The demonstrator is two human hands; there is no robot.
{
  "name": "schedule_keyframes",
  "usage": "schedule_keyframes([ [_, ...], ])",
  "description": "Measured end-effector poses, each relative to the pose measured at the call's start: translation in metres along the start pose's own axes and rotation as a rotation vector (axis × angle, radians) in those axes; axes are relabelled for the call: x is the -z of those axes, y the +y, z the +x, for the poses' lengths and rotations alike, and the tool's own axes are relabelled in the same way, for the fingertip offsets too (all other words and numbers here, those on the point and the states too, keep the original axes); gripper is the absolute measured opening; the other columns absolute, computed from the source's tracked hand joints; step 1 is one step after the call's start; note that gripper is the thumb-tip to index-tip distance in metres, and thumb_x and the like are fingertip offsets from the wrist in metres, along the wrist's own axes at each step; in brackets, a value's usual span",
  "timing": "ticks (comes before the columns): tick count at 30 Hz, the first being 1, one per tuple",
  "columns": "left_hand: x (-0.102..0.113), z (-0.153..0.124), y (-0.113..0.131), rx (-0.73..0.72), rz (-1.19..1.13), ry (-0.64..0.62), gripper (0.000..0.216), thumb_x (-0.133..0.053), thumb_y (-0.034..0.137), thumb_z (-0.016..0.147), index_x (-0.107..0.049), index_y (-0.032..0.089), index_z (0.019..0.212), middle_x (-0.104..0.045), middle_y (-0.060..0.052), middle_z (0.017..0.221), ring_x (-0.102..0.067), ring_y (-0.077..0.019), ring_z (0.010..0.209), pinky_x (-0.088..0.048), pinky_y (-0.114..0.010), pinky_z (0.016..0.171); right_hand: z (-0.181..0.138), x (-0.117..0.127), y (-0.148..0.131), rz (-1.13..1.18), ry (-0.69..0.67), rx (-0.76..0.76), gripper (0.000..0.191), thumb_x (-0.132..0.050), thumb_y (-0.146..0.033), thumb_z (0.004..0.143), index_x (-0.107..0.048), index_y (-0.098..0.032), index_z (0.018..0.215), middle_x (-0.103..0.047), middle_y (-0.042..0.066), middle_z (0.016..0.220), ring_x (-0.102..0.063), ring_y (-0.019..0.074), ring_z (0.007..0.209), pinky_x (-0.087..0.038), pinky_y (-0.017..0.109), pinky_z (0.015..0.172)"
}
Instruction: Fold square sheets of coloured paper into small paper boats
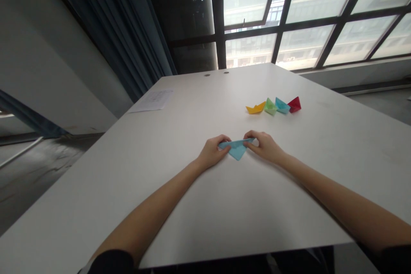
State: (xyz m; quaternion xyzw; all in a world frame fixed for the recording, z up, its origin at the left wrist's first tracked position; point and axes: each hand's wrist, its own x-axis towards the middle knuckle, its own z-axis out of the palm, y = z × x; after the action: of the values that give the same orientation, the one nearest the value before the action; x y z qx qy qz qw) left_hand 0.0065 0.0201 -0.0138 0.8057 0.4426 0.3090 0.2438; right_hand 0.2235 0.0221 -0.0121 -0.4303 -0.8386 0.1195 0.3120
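A folded light-blue sheet of origami paper (238, 150) is held between my two hands over the middle of the white table. Its long edge lies on the far side and a pointed corner faces me. My left hand (214, 150) pinches the left end between thumb and fingers. At the right end, my right hand (262, 145) is closed on the paper the same way. Beyond my right hand stand a yellow paper boat (256, 108), a green paper boat (270, 106), a blue paper boat (282, 105) and a red paper boat (294, 105), side by side in a row.
The white table (180, 205) stretches from its near edge toward the windows (250, 47). A printed sheet (152, 100) lies by the left edge. Two round cable holes show near the far edge. A blue curtain (128, 21) hangs at the back left.
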Motion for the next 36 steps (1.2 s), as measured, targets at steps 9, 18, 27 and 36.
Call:
schedule_keyframes([
  [9,-0.002,0.007,-0.003,0.206,-0.200,0.547,0.031,-0.064,0.037,0.067,-0.040,0.019,0.074,-0.046,0.004,0.070,-0.045,-0.0071,0.059,-0.038,-0.019,0.054,-0.005,0.005,-0.007,-0.073,0.317,0.127,0.008,-0.049,-0.024,0.080,-0.055,-0.021,0.075,-0.066,0.004,0.084,-0.059,0.0174,0.075,-0.043,0.032,0.072],
  [18,-0.011,0.006,0.014,0.299,-0.680,0.264,0.035,-0.067,0.043,0.062,-0.048,0.015,0.072,-0.055,0.002,0.061,-0.058,-0.0112,0.054,-0.043,-0.022,0.051,-0.005,-0.001,-0.015,-0.032,0.276,0.211,0.005,-0.048,-0.020,0.080,-0.052,-0.022,0.080,-0.063,0.007,0.104,-0.057,0.0192,0.093,-0.043,0.037,0.082],
  [27,-0.012,0.005,0.015,0.335,-0.964,0.185,0.042,-0.069,0.043,0.061,-0.057,0.013,0.089,-0.060,-0.010,0.106,-0.062,-0.0146,0.073,-0.050,-0.024,0.060,-0.005,-0.002,-0.026,0.215,0.024,0.186,0.015,-0.050,-0.027,0.080,-0.048,-0.022,0.094,-0.057,0.009,0.116,-0.056,0.0185,0.103,-0.043,0.034,0.087],
  [36,-0.010,0.004,0.017,0.260,-0.941,0.172,0.032,-0.070,0.036,0.061,-0.055,0.013,0.076,-0.062,-0.009,0.104,-0.061,-0.0141,0.076,-0.047,-0.029,0.074,-0.002,-0.006,-0.030,0.387,-0.008,0.026,0.023,-0.055,-0.034,0.077,-0.055,-0.021,0.096,-0.065,0.005,0.097,-0.060,0.0182,0.092,-0.045,0.033,0.083],
])
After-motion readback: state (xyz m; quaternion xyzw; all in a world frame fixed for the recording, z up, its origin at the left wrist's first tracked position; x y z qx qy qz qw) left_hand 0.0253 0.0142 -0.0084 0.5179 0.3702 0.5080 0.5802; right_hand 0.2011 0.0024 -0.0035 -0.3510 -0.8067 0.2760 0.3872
